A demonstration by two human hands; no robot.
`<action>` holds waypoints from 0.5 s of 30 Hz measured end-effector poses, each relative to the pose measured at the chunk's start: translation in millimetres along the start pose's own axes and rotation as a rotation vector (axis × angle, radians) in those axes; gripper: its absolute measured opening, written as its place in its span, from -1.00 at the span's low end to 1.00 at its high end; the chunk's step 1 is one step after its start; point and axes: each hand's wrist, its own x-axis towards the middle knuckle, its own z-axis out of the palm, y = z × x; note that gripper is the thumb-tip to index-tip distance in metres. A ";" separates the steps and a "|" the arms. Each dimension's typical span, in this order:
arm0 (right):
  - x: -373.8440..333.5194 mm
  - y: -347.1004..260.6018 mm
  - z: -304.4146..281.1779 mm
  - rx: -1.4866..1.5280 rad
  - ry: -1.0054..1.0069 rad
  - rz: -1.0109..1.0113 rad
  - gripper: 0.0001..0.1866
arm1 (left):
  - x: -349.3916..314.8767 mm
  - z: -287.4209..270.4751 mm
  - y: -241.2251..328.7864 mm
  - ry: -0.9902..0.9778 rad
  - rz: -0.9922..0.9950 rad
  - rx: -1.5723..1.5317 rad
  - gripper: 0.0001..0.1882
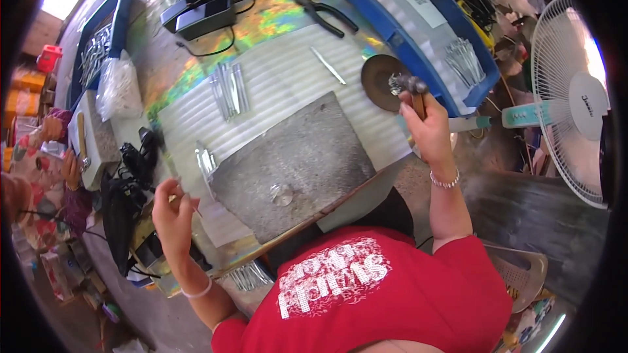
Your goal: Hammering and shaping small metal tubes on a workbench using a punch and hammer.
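Note:
My right hand (430, 132) is wrapped round the wooden handle of a small hammer (412, 85). The hammer's head is over a round brown dish (375, 77), which holds small silvery pieces. Off the left edge of a flat grey slab (307, 150), my left hand (173, 216) has its fingers curled in; a thin tip shows by them, too small to name. On the slab's near part lies a small shiny round piece (281, 194). Thin silvery strips (205, 159) rest along the slab's left edge. Farther back, more strips (229, 90) lie on white foam sheet.
Beyond the slab lie a slim pointed tool (327, 65) and black-handled pliers (324, 14). A blue tray (386, 39) stands at the right, another (116, 26) far left. A fan (569, 101) is at far right. Another person's hand (70, 170) shows at left, near a hammer (82, 137).

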 end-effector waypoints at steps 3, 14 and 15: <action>27.6 25.3 -9.9 -0.206 0.034 -0.070 -0.84 | -24.3 19.1 18.8 0.085 0.074 -0.223 -0.65; 54.0 32.2 -6.9 -0.620 -0.158 -0.191 -0.82 | -67.8 92.6 20.7 -0.030 0.464 -0.140 -0.60; 54.9 33.0 -6.3 -0.667 -0.156 -0.208 -0.82 | -67.3 93.9 20.1 -0.032 0.463 -0.141 -0.60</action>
